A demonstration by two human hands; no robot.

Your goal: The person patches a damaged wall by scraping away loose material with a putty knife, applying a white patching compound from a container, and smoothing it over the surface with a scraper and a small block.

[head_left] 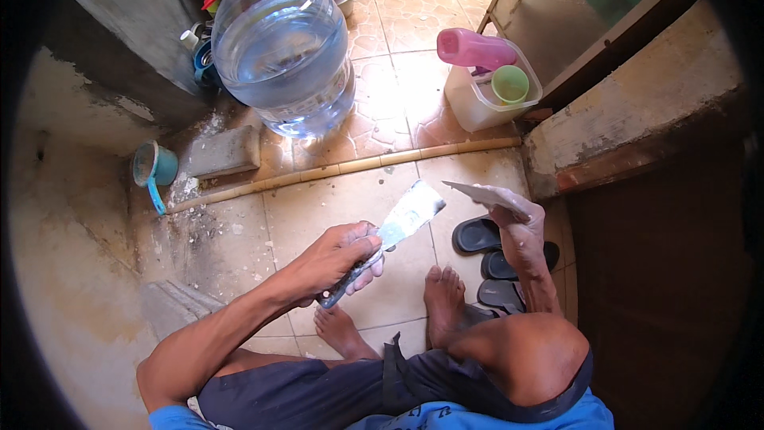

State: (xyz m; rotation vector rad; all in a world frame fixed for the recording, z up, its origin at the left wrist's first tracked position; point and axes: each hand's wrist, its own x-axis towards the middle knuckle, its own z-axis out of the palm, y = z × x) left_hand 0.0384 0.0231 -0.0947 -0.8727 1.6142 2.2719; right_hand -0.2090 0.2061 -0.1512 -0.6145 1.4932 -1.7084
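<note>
My left hand (342, 259) grips the handle of a flat metal scraper (406, 219), whose grey, plaster-smeared blade points up and to the right. My right hand (521, 219), dusted with grey plaster, holds a thin flat plate (477, 191) out at its fingertips. The scraper blade tip is a short way left of the plate and apart from it. I am squatting, with both bare feet (442, 295) on the tiled floor below my hands.
A large clear water jug (282, 48) stands at the back. A plastic tub (477, 99) holds a pink bottle and green cup. A teal scoop (155, 167) lies left, dark sandals (485, 239) right. A bamboo stick (342, 167) crosses the tiles. Rough walls close both sides.
</note>
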